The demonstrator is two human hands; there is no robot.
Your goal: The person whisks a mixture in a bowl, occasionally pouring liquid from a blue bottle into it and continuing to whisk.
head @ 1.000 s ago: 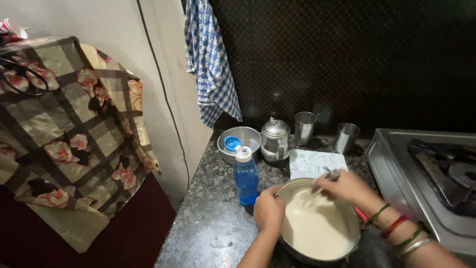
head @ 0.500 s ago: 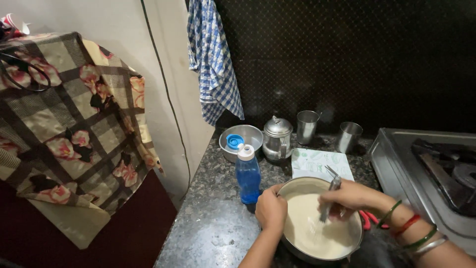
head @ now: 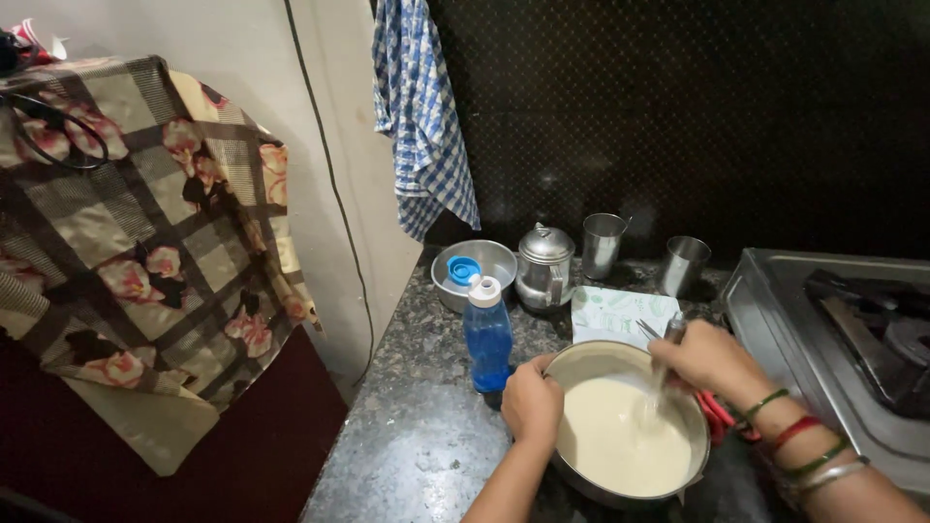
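Observation:
A round steel pot (head: pixel 581 360) of pale, creamy batter (head: pixel 620 441) sits on the dark granite counter (head: pixel 417 446). My left hand (head: pixel 531 399) grips the pot's near-left rim. My right hand (head: pixel 707 356) is closed on a metal spoon (head: pixel 661 373) whose lower end dips into the batter and looks blurred. Several coloured bangles (head: pixel 799 450) ring my right wrist. A blue plastic bottle (head: pixel 487 336) with a white cap stands just left of the pot.
Behind the pot lie a white-and-green packet (head: pixel 615 312), a steel bowl (head: pixel 494 260) holding a blue lid, a small lidded steel jug (head: pixel 544 266) and two steel cups (head: pixel 604 244). A gas stove (head: pixel 843 329) is at right. A checked towel (head: pixel 421 107) hangs above; a floral cloth (head: pixel 136 242) is at left.
My right hand has moved the spoon around in the batter, from the far rim toward the right side. My left hand has stayed on the rim.

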